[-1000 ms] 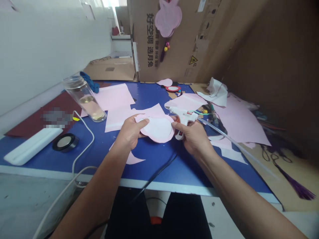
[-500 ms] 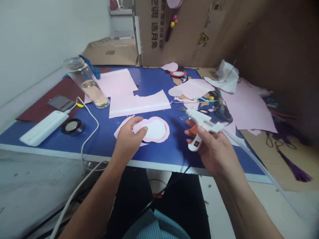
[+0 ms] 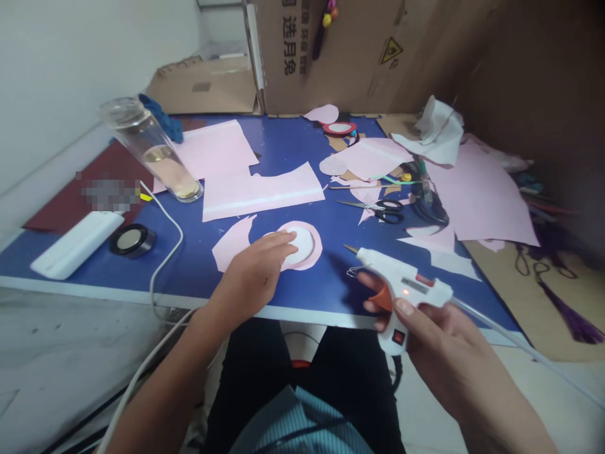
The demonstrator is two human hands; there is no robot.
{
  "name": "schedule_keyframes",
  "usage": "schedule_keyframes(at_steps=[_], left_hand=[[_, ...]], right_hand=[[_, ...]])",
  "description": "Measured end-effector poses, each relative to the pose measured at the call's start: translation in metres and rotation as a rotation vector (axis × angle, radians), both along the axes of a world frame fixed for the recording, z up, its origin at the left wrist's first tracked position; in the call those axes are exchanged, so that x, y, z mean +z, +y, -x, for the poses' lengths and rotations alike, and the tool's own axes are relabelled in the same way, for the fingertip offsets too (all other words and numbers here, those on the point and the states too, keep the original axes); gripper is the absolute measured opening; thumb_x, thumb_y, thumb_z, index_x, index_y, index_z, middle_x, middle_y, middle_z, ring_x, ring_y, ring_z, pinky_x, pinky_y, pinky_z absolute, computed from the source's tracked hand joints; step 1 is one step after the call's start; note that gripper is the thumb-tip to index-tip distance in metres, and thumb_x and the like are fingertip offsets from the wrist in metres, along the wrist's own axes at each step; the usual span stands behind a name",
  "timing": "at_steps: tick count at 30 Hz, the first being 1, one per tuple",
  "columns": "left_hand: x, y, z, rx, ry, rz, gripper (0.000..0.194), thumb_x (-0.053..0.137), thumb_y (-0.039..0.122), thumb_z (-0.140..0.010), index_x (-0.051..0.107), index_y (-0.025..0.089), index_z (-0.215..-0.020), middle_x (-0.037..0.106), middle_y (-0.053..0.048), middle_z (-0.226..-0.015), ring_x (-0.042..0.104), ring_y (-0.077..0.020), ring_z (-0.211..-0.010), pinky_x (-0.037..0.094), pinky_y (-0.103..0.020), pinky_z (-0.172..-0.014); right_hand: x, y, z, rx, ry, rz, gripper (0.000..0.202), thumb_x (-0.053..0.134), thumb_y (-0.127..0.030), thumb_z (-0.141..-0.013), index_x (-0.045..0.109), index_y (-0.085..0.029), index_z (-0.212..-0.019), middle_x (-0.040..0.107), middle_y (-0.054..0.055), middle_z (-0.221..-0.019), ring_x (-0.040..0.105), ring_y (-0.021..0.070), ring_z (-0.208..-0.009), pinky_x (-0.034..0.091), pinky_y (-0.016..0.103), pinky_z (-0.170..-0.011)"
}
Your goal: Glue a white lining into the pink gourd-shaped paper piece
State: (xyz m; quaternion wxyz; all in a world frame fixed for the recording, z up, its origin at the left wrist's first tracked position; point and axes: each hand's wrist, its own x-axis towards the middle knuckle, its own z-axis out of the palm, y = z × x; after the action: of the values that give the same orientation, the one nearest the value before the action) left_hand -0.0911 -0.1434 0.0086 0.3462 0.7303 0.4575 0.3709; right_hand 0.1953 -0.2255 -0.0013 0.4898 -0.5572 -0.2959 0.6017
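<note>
Right-hand grip (image 3: 439, 343) is wrapped round a white glue gun (image 3: 388, 267), its nozzle (image 3: 351, 249) pointing left over the blue bench (image 3: 328, 290). Left-hand grip (image 3: 250, 272) covers part of a pink cutout (image 3: 316, 249) with a white middle, which lies on the bench near its front edge; from where I stand, I can't tell whether that grip pinches it or only covers it. Scissors (image 3: 371, 207) lie beyond the gun, beside pink scraps (image 3: 366, 194).
</note>
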Motion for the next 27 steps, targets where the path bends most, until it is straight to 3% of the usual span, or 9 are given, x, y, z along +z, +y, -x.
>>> schedule_keyframes(at_steps=[5,11,16,21,27], left_hand=[[0.009,0.038,-0.010,-0.210,-0.059,0.102,0.043,0.071,0.009,-0.081,0.087,0.029,-0.115,0.074,-0.008,-0.149,0.056,-0.0321,-0.155,0.029,-0.051,-0.137],[-0.005,0.054,-0.009,-0.309,0.046,0.012,0.041,0.069,0.012,-0.088,0.085,0.030,-0.121,0.075,-0.008,-0.148,0.063,-0.0311,-0.149,0.035,-0.050,-0.135],[-0.019,0.057,-0.004,-0.450,0.430,-0.158,0.051,0.044,0.012,-0.105,0.071,0.021,-0.147,0.059,-0.009,-0.167,0.048,-0.0255,-0.162,0.031,-0.053,-0.138],[-0.024,0.051,-0.008,-0.387,0.553,-0.230,0.056,0.035,0.012,-0.108,0.063,0.019,-0.156,0.052,-0.010,-0.173,0.041,-0.0246,-0.166,0.031,-0.053,-0.139],[-0.024,0.051,-0.008,-0.387,0.517,-0.168,0.057,0.037,0.011,-0.106,0.062,0.018,-0.157,0.048,-0.010,-0.176,0.036,-0.0233,-0.168,0.026,-0.052,-0.141]], right_hand=[[-0.002,-0.005,-0.004,-0.034,-0.023,0.018,0.042,0.092,-0.050,-0.086,0.085,-0.030,-0.122,0.079,0.015,-0.141,0.078,0.0343,-0.106,0.064,0.042,-0.074],[-0.004,-0.010,-0.004,-0.042,-0.032,0.025,0.039,0.091,-0.051,-0.087,0.086,-0.027,-0.117,0.080,0.016,-0.138,0.079,0.0334,-0.100,0.064,0.042,-0.072],[-0.004,-0.013,-0.005,0.004,-0.040,0.036,0.035,0.088,-0.053,-0.090,0.086,-0.024,-0.111,0.079,0.016,-0.140,0.079,0.0297,-0.097,0.064,0.038,-0.071],[0.000,-0.010,0.000,0.046,-0.077,0.015,0.038,0.086,-0.057,-0.090,0.086,-0.024,-0.110,0.081,0.016,-0.134,0.080,0.0317,-0.100,0.063,0.036,-0.068],[0.001,-0.010,0.000,0.109,-0.231,0.029,0.052,0.083,-0.067,-0.089,0.086,-0.022,-0.114,0.085,0.014,-0.102,0.077,0.0301,-0.085,0.061,0.037,-0.067]])
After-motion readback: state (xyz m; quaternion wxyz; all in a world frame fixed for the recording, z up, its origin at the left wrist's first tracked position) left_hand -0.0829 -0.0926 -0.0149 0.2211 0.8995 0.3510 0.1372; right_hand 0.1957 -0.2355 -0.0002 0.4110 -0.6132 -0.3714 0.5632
